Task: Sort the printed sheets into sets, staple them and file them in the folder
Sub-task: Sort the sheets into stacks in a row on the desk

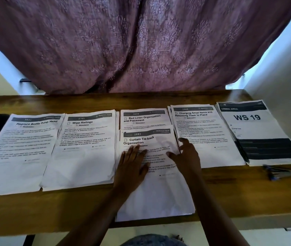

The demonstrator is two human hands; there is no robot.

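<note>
Left hand [132, 164] and right hand [185, 155] hide sheet [159, 192] text.

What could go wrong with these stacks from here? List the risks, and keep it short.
1. The Curtain Tie-back stack, with the left hand and right hand on it, overlaps the Bed Linen stack. Sheets from the two sets could get mixed.
2. Its near edge lies close to the front edge of the table, so a pull toward the person might slide sheets off.

patterned purple curtain [141, 41] hangs behind wooden table [247, 192]
</note>
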